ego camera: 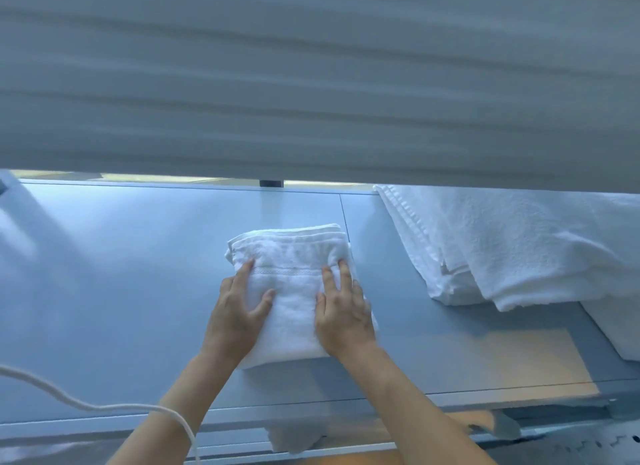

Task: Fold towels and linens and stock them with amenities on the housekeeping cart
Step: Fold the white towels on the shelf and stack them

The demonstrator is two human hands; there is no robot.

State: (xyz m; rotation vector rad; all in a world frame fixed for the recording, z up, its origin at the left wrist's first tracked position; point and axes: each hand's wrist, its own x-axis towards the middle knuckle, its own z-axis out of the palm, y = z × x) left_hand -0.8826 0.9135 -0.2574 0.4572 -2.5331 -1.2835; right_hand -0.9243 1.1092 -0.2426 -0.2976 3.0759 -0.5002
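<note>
A folded white towel (294,291) lies near the middle of a pale grey table (121,291), and both of the person's hands are laid flat on top of it. The left hand (239,312) presses on the towel's left side with fingers straight and thumb spread out; the right hand (341,312) presses on its right side, fingers straight and close together. Off to the right, apart from the folded one, a heap of white towels (519,249) sprawls over the table. A white cord (86,405) trails across the left forearm. Above hangs a ribbed grey shutter (311,83)
</note>
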